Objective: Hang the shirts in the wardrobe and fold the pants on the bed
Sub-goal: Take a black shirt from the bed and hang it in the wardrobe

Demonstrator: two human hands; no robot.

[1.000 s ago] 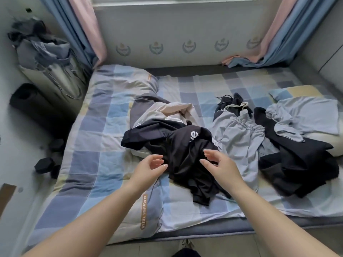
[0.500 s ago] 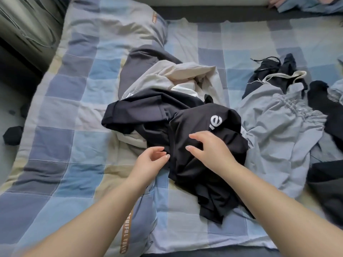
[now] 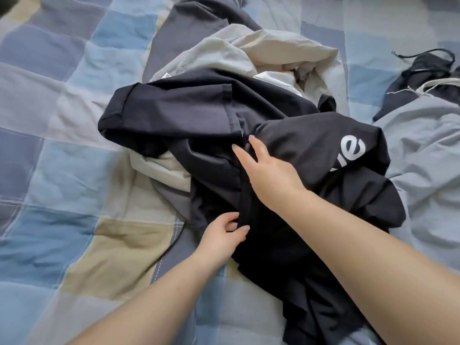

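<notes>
One checked bed (image 3: 62, 150) carries a crumpled black shirt (image 3: 286, 150) near its middle, lying over a beige garment (image 3: 261, 53). The right hand (image 3: 267, 168) lies on the shirt, fingers straight; the left hand (image 3: 221, 235) pinches a shirt fold.

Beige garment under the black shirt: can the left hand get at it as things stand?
Probably yes. A bare flap of the beige garment shows beside the black shirt, with nothing lying over it. But the left hand is pinching a fold of the shirt and would have to let go.
</notes>
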